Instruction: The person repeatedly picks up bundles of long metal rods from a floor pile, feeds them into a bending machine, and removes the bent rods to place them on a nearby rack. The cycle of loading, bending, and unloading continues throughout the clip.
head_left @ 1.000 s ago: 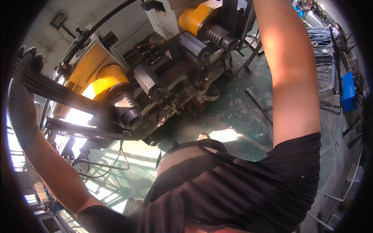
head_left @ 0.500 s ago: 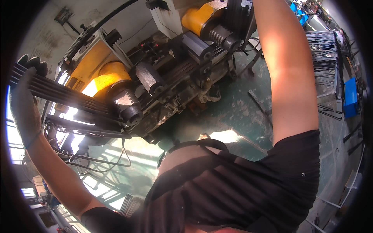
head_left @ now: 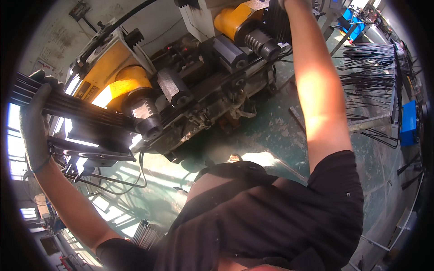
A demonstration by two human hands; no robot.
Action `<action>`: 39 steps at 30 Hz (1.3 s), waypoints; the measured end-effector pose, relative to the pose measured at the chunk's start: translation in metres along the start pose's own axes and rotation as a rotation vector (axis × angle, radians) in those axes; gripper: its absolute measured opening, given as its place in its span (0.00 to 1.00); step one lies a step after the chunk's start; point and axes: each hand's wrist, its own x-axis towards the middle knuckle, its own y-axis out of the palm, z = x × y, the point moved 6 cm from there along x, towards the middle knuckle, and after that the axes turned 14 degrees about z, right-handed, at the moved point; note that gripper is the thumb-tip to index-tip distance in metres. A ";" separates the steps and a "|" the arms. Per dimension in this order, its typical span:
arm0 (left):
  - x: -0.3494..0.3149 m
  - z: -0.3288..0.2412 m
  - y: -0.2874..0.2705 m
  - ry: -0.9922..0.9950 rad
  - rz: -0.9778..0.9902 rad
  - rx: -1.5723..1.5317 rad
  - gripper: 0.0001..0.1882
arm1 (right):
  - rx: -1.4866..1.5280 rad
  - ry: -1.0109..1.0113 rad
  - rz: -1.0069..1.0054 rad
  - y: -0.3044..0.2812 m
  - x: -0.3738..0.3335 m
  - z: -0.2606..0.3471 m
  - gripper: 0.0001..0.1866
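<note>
My left hand (head_left: 32, 122), in a grey work glove, is wrapped around a bundle of long dark metal bars (head_left: 72, 105) at the far left. The bars slope down to the right, toward a toothed dark roller (head_left: 143, 118) on a yellow-housed machine (head_left: 108, 92). My right arm reaches up to the top edge, where only a sliver of my gloved right hand (head_left: 284, 3) shows. It is beside upright dark bars (head_left: 276, 25) near the second yellow housing (head_left: 230, 21); its fingers are hidden.
Two dark hexagonal blocks, one left (head_left: 174, 88) and one right (head_left: 229, 53), sit between the rollers on the machine bed. A rack of thin metal rods (head_left: 368, 67) stands at the right, next to a blue box (head_left: 408, 122). Cables (head_left: 135, 184) hang at the lower left.
My right arm has shifted left and lower in the picture, bringing part of the glove into sight. My left hand keeps its hold on the bars, which now lie slightly higher at their right end.
</note>
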 end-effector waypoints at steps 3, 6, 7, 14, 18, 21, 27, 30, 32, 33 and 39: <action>-0.012 0.013 -0.006 -0.062 -0.008 -0.029 0.16 | 0.931 0.147 -0.269 -0.011 -0.136 0.019 0.20; -0.001 0.014 -0.002 -0.040 0.027 -0.045 0.17 | 1.422 0.195 0.003 0.057 -0.257 0.028 0.11; -0.007 0.000 0.002 -0.020 0.019 -0.013 0.17 | 1.625 0.425 0.251 0.088 -0.306 0.045 0.12; -0.015 -0.007 0.003 -0.098 0.084 0.008 0.15 | 2.484 1.778 0.675 0.161 -0.391 0.113 0.19; -0.023 -0.007 -0.012 0.045 0.114 0.344 0.16 | 2.454 1.699 0.557 0.179 -0.348 0.136 0.15; -0.018 -0.009 -0.005 0.058 0.100 0.326 0.16 | 2.438 1.671 0.495 0.194 -0.328 0.154 0.13; -0.031 -0.041 0.008 0.143 0.072 0.897 0.17 | 2.431 1.647 0.437 0.177 -0.329 0.160 0.10; -0.094 -0.049 0.013 0.116 -0.158 0.804 0.16 | 2.448 1.621 0.463 0.155 -0.364 0.150 0.11; -0.130 -0.065 0.027 0.091 -0.273 0.501 0.15 | 2.570 1.516 0.373 0.131 -0.377 0.111 0.09; -0.145 -0.066 0.043 0.078 -0.295 0.339 0.15 | 2.581 1.447 0.350 0.109 -0.378 0.081 0.11; -0.270 -0.068 0.196 0.183 -0.138 0.315 0.08 | 2.116 1.154 0.276 0.054 -0.444 -0.127 0.16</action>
